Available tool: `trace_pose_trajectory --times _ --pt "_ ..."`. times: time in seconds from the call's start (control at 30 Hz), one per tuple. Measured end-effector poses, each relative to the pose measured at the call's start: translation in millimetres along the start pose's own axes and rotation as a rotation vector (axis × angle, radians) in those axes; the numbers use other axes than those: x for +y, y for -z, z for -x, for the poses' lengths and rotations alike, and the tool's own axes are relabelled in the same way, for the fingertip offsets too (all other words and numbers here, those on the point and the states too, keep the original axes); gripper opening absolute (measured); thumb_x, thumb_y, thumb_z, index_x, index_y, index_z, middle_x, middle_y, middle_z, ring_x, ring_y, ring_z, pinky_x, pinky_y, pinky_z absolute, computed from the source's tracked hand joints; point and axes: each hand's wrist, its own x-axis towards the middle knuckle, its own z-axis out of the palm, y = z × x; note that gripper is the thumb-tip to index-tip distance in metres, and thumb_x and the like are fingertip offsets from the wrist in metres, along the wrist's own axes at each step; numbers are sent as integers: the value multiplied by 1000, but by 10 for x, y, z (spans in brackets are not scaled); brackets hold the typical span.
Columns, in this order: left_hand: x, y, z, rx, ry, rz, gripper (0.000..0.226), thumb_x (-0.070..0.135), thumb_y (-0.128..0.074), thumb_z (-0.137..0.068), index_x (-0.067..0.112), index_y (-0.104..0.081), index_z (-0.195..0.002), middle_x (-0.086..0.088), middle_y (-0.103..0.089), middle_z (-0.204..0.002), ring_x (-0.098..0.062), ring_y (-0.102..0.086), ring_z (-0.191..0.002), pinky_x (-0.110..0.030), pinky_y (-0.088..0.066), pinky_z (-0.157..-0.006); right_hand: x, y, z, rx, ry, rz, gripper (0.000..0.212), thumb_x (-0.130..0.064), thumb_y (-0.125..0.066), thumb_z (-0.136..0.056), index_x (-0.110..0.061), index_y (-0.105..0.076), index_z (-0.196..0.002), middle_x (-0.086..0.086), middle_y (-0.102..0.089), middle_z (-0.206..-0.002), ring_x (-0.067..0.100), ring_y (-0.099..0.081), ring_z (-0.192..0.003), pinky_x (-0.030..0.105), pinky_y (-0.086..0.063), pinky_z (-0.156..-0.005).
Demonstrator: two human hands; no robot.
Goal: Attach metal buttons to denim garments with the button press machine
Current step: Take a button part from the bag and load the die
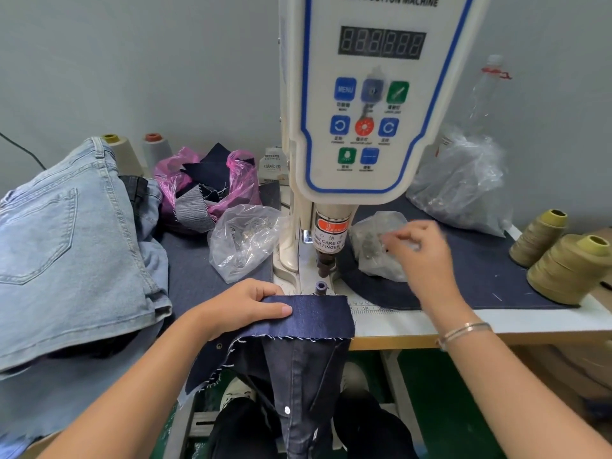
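Note:
The white button press machine (364, 104) stands at the table's middle, its punch (326, 265) raised above the small round lower die (321, 287). A dark blue denim piece (314, 316) lies just in front of the die and hangs off the table edge. My left hand (246, 304) grips its left end, thumb flat on top. My right hand (420, 253), blurred, reaches into a clear plastic bag of metal button parts (369, 246) to the right of the punch; whether its fingers pinch anything cannot be told.
Light blue jeans (66, 243) are piled at the left. Behind are a pink bag of denim scraps (205, 183), a clear bag (245, 240) and a larger clear bag (463, 187). Olive thread cones (563, 260) stand at the right. My legs (298, 432) are under the table.

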Motion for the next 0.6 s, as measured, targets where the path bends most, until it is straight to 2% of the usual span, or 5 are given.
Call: trace_pose_trajectory --times 0.07,0.17,0.27,0.37,0.6 --pt "0 -5 -3 5 3 8 56 42 -73 -71 -9 -58 -87 -12 -57 -78 -20 -54 -74 -31 -43 -72 -102 -138 303 -246 -266 -380 9 -19 -72 -82 -20 -71 -73 -6 -59 -64 10 -53 -56 20 -42 -56" --pt "-19 1 -17 8 11 18 40 36 -72 -75 -3 -61 -81 -8 -60 -75 -17 -57 -72 -25 -46 -68 -136 -334 548 -497 -546 -666 27 -10 -66 -85 -18 -71 -59 -2 -50 -53 8 -38 -39 16 -29 -35" --pt "-39 3 -15 5 17 34 30 36 -73 -76 7 -65 -77 -4 -62 -73 -13 -58 -69 -21 -47 -65 -160 -414 588 -518 -676 -773 19 -11 -67 -85 -13 -70 -66 0 -52 -55 6 -38 -37 15 -28 -32" --pt "-39 7 -21 16 14 28 48 44 -75 -70 -1 -62 -82 -7 -61 -77 -16 -58 -73 -26 -47 -69 -175 -440 585 -508 -712 -784 20 -13 -68 -85 -11 -71 -66 1 -54 -56 6 -39 -37 14 -28 -32" --pt "-17 -2 -7 16 9 29 57 45 -75 -68 -6 -61 -88 -10 -62 -80 -20 -58 -76 -32 -46 -74 -236 -491 577 -494 -759 -853 13 -13 -61 -90 -6 -65 -80 -1 -52 -55 5 -38 -37 14 -28 -32"
